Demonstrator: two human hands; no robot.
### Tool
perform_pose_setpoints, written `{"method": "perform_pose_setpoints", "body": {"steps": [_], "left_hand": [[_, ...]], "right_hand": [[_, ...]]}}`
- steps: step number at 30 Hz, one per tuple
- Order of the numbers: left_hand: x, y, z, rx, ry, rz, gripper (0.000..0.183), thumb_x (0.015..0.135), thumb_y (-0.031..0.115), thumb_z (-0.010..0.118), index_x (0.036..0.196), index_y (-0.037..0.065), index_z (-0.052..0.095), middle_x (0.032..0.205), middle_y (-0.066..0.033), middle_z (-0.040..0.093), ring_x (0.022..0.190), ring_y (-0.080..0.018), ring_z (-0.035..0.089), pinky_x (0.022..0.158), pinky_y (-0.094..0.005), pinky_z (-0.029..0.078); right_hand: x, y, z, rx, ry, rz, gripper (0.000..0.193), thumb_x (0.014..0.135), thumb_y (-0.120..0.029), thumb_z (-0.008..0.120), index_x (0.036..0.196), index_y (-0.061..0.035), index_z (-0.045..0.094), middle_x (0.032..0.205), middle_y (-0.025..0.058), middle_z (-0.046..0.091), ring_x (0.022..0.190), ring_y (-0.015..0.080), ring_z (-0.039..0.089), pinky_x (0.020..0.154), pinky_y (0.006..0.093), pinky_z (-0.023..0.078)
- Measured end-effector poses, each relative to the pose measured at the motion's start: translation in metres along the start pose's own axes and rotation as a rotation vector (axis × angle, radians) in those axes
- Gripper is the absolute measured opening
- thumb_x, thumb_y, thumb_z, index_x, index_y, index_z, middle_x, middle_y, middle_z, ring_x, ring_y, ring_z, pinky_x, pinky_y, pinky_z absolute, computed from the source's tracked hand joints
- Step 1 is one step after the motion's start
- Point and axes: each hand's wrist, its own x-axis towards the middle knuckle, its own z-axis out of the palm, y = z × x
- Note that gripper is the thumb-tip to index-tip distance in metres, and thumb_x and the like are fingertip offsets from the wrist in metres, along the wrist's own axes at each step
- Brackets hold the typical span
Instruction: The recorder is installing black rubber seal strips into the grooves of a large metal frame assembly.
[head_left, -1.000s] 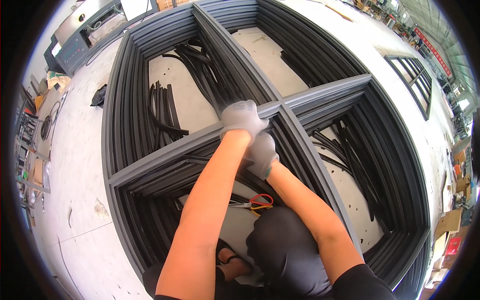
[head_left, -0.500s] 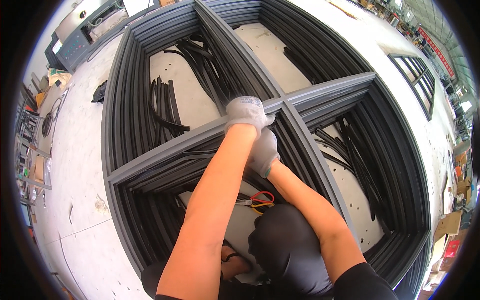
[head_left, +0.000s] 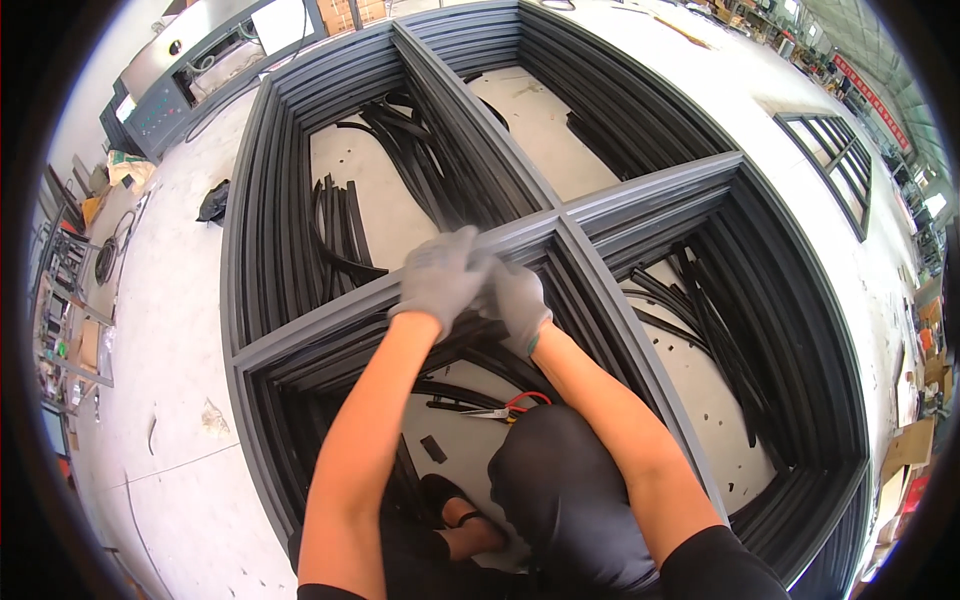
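Observation:
My left hand (head_left: 438, 280), in a grey glove, rests over the crossbar of the top dark grey metal frame (head_left: 310, 322), just left of the bar crossing. Motion smears its fingers. Close beside it on the right is my gloved right hand (head_left: 520, 302), its fingers curled against the inner side of the same bar. What they hold, if anything, is hidden. Below my hands, black rubber-like strips (head_left: 450, 390) lie inside the near opening. A pair of pliers or cutters (head_left: 490, 412) with a red handle lies there, partly covered by my knee.
Several matching frames are stacked beneath the top one, surrounding me. More black strips (head_left: 345, 225) lie in the other openings. A grey machine (head_left: 175, 110) stands far left; a separate barred frame (head_left: 830, 160) lies far right. A black bag-like item (head_left: 213, 203) is on the floor.
My left hand has moved left and down along the crossbar, off my right hand. My right hand has shifted slightly. Black strips near the cutters now show more, and the view has tilted a little.

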Motion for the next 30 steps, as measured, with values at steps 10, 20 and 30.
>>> {"method": "perform_pose_setpoints", "body": {"steps": [10,20,30], "left_hand": [[-0.051,-0.034,-0.055,0.186,-0.180,-0.142,0.079,0.073,0.049,0.074,0.135,0.004,0.052,0.119,-0.0168,0.062,0.116,-0.0319,0.056,0.101,-0.0413,0.040],[-0.045,-0.032,-0.055,0.263,-0.273,-0.161,0.078,0.069,0.044,0.079,0.131,0.007,0.050,0.112,-0.0132,0.064,0.109,-0.0286,0.059,0.095,-0.0396,0.042],[-0.052,-0.044,-0.034,0.318,-0.078,-0.102,0.055,0.072,0.038,0.080,0.114,0.012,0.057,0.100,-0.0072,0.064,0.101,-0.0250,0.060,0.086,-0.0396,0.041]], "right_hand": [[-0.006,-0.011,0.007,0.238,0.082,0.153,0.032,0.101,-0.030,0.052,0.109,0.0006,0.054,0.093,0.0146,0.068,0.073,0.0228,0.071,0.057,0.0270,0.056],[0.002,0.003,-0.006,0.187,-0.143,0.170,0.028,0.102,-0.019,0.044,0.112,0.0054,0.052,0.097,0.0213,0.067,0.084,0.0242,0.070,0.067,0.0244,0.058],[0.004,0.014,-0.001,0.359,-0.149,0.113,0.029,0.103,-0.015,0.040,0.115,0.0110,0.047,0.101,0.0276,0.066,0.082,0.0268,0.069,0.071,0.0279,0.061]]}}
